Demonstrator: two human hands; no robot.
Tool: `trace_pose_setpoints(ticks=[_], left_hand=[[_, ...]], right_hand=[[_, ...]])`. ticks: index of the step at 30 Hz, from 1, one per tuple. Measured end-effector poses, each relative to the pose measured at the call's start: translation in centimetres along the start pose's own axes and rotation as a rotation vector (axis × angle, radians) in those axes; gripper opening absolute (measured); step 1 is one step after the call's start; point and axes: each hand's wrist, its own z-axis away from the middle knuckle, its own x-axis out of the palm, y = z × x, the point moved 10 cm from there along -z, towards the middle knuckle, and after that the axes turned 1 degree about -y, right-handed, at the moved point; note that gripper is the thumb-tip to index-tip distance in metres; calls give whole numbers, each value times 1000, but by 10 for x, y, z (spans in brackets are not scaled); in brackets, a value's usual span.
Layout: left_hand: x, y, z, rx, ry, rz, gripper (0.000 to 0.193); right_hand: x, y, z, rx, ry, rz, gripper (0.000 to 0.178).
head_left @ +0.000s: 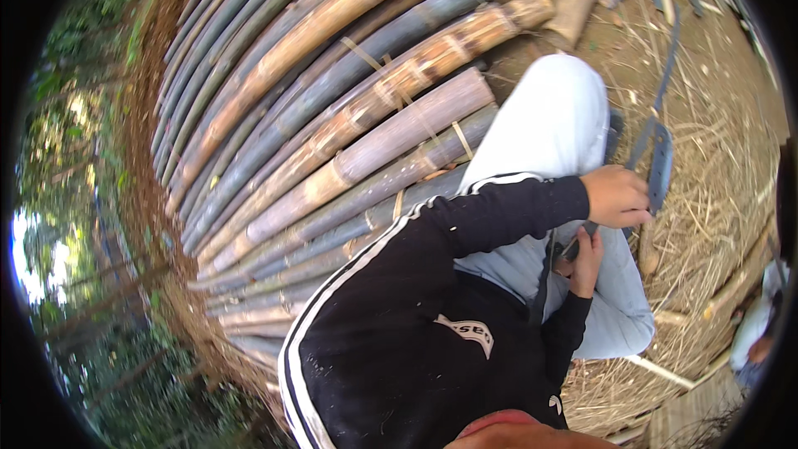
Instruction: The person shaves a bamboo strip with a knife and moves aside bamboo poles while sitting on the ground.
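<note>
Left hand [619,196] curls snugly around a narrow dark-grey strip [640,150], apparently steadying it. Right hand [587,261] bends close by (its hold I cannot tell).

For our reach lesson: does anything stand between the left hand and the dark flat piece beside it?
Nothing visible does: the left hand is close beside the dark flat piece, though contact is unclear.

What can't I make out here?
Head view:
What, if anything, the bare left hand grips: its curled fingers cover it.
Right ends of the lower grey-brown round bamboo poles: hidden behind the black, white-striped sweater.
Co-worker in pale-blue clothing: cut off by the dark right rim.
Green leafy trees: leaves blurred.
</note>
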Motion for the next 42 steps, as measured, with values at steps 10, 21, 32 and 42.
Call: trace_pose_setpoints(ticks=[10, 21, 32, 42], left_hand=[[-240, -98, 87, -365, 648, -708, 28], [-182, -211, 150, -454, -276, -1068, 40], [-195, -220, 131, -712, -396, -840, 41], [-313, 31, 37, -124, 23, -1037, 48]], right_hand=[[-6, 14, -9, 96, -54, 76, 11], [-15, 12, -11, 63, -37, 96, 10], [-19, 12, -16, -1, -90, 167, 16], [-25, 10, -12, 117, -5, 155, 13]])
